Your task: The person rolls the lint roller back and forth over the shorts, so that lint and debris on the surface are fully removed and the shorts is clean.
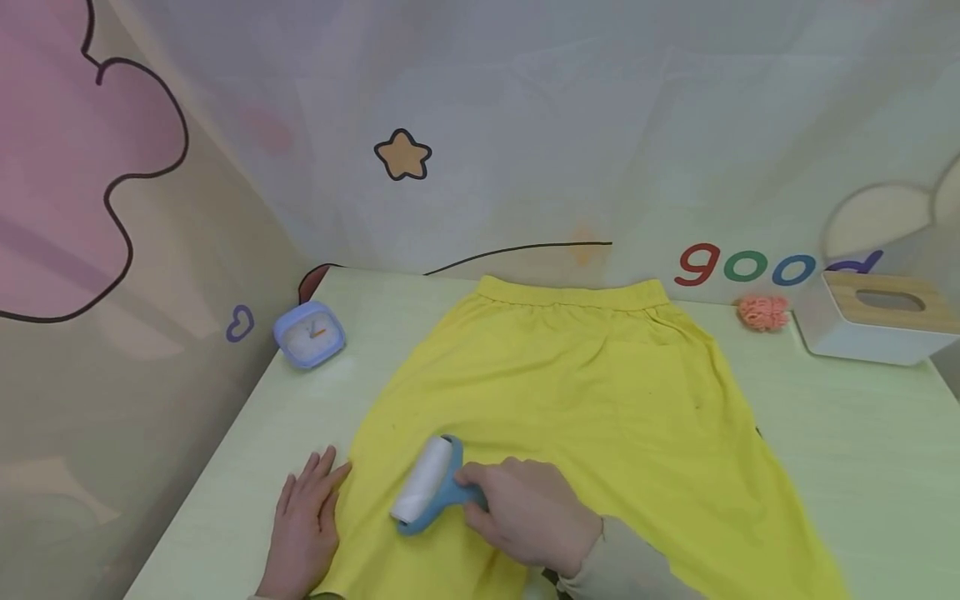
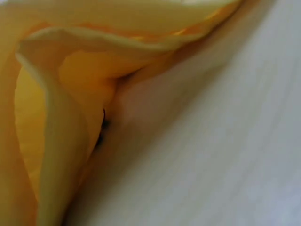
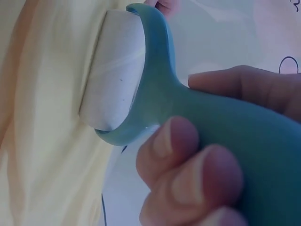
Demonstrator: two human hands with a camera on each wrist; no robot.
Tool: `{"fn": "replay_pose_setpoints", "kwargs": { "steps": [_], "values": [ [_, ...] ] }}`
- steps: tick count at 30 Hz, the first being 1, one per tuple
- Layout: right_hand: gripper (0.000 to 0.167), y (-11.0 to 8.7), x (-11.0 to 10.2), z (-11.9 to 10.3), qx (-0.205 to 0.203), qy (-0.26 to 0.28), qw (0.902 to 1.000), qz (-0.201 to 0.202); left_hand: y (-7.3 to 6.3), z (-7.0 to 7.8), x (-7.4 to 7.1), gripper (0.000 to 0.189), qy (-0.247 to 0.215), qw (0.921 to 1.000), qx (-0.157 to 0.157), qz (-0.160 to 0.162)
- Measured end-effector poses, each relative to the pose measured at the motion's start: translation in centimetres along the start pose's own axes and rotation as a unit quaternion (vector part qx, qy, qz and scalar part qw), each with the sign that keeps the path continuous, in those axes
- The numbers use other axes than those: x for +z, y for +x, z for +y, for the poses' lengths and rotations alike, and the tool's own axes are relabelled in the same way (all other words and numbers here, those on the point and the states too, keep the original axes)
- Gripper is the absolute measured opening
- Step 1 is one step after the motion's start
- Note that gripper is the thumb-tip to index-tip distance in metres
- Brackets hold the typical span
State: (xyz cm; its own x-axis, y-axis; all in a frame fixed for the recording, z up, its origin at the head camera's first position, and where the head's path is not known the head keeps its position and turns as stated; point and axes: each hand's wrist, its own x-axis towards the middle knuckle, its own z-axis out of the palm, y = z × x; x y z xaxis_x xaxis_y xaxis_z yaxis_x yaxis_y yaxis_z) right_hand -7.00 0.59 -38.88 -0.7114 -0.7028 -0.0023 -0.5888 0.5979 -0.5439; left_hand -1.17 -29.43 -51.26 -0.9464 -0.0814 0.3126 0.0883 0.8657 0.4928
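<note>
A yellow skirt (image 1: 570, 375) lies spread on the pale table, its gathered waistband toward the wall. My right hand (image 1: 528, 508) grips the blue handle of a lint roller (image 1: 427, 483), whose white roll rests against the skirt's left part. In the right wrist view a few dark specks show on the white roll (image 3: 115, 70), and fingers (image 3: 188, 183) curl round the handle. At the skirt's left edge my left hand (image 1: 303, 521) lies with fingers extended, touching the cloth and the table. The left wrist view shows only a fold of yellow cloth (image 2: 66, 103) and the table surface.
A purple clock (image 1: 309, 335) stands at the table's back left. Toward the back right are a pink yarn bundle (image 1: 763, 312) and a white tissue box (image 1: 862, 329) with a wooden lid. Printed fabric walls (image 1: 510, 167) border the table behind and at left.
</note>
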Motion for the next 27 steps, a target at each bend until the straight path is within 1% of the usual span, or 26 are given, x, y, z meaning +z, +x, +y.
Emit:
{"fn": "replay_pose_setpoints", "kwargs": {
  "steps": [7,9,12,16,21,25,27],
  "values": [
    [0.021,1.4,1.0,-0.4,0.005,-0.004,0.9999,0.014,0.0,0.0,0.0,0.038,0.006,0.9999,-0.001,0.009],
    [0.022,1.4,1.1,-0.3,0.007,-0.001,0.9999,0.014,0.0,0.1,0.0,0.039,0.005,0.9999,0.000,0.010],
    [0.025,1.0,1.0,0.1,0.009,0.006,0.9998,0.014,0.0,0.3,0.2,0.039,0.000,0.9999,0.001,0.010],
    [0.028,-0.6,0.4,1.2,0.016,0.017,0.9997,0.012,-0.1,0.2,0.5,0.039,-0.003,0.9998,0.010,0.015],
    [0.029,-3.5,-0.4,2.9,0.031,0.024,0.9992,0.009,-0.1,0.0,0.4,0.038,0.004,0.9997,0.013,0.021],
    [0.030,-5.7,-1.5,3.9,0.062,0.029,0.9975,-0.020,0.1,-0.1,0.1,0.037,0.006,0.9999,0.003,0.010],
    [0.031,-6.5,-2.1,4.3,0.080,0.029,0.9955,-0.042,0.1,-0.1,0.0,0.036,0.003,1.0000,-0.004,0.005]
  ]
}}
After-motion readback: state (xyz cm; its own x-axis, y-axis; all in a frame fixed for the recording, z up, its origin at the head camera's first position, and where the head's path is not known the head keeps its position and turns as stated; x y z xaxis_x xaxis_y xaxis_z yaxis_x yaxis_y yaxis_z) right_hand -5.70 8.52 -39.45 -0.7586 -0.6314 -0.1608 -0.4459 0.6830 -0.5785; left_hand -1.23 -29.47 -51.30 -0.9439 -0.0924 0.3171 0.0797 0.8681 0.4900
